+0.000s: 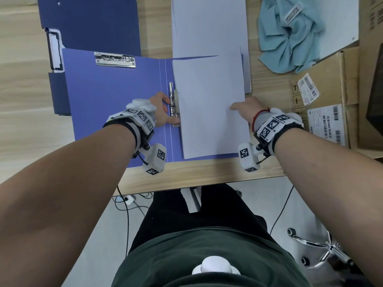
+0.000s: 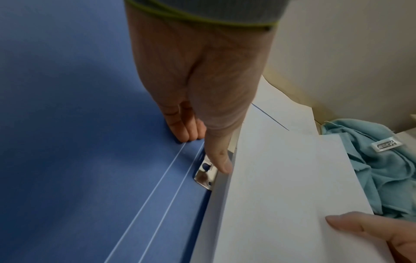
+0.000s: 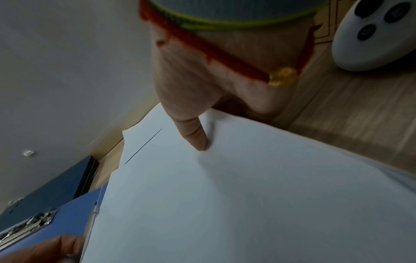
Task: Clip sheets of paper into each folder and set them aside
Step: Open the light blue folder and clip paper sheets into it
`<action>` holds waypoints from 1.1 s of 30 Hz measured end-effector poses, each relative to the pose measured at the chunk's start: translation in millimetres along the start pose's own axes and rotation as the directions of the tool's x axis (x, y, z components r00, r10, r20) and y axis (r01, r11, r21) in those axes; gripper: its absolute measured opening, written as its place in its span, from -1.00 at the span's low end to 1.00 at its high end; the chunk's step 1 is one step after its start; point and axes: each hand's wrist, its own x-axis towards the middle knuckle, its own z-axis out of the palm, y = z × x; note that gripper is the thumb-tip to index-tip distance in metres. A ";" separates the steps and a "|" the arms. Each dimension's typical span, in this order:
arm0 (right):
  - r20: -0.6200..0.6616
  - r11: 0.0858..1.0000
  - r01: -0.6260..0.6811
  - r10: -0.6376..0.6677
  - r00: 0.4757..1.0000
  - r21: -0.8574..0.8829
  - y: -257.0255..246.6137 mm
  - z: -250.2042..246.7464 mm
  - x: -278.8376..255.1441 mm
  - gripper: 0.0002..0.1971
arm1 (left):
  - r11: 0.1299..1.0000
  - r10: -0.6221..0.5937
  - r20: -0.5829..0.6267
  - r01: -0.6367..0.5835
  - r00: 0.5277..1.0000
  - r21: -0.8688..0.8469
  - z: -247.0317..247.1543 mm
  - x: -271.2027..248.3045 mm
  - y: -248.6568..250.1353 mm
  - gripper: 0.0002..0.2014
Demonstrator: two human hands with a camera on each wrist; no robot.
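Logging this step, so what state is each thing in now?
Folder, open and lying flat.
Side clip, thumb pressing it; clamped or not, unclear.
Sheets, inside folder, left edge at side clip.
Left hand, thumb presses side clip.
Right hand, pinches sheets' right edge.
Dark folders, closed.
Cloth, crumpled.

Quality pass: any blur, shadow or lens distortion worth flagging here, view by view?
Head view: sharp, evenly lit, with wide-lens stretch toward the corners. Left wrist view: uneven shadow darkens the blue folder; the cloth is crisp. Right wrist view: softest of the three, the paper dims toward the bottom and the clip at lower left is smeared.
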 end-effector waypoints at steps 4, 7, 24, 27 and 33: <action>-0.005 1.000 0.009 -0.009 1.000 -0.014 -0.8 0.0 -0.7 -0.50 | 0.997 -0.035 -0.065 0.040 0.997 0.072 5.2 0.3 2.6 -0.25; -0.005 1.000 0.001 -0.001 1.000 -0.018 -1.2 -0.4 -1.7 -0.52 | 0.985 -0.077 -0.085 0.089 0.993 0.150 8.7 0.0 9.9 -0.31; 0.035 0.998 0.041 -0.040 0.999 -0.037 -0.3 0.2 4.3 -0.60 | 0.981 -0.068 -0.081 0.082 0.994 0.175 9.5 5.6 10.5 -0.43; 0.037 0.998 0.059 -0.058 0.998 -0.024 0.5 1.0 5.2 -0.61 | 0.982 -0.065 -0.084 0.079 0.994 0.173 10.4 6.4 8.4 -0.42; 0.058 0.996 0.088 -0.088 0.994 0.003 4.1 -1.1 9.2 -0.64 | 0.986 -0.051 -0.061 0.060 0.997 0.153 9.5 5.3 7.9 -0.38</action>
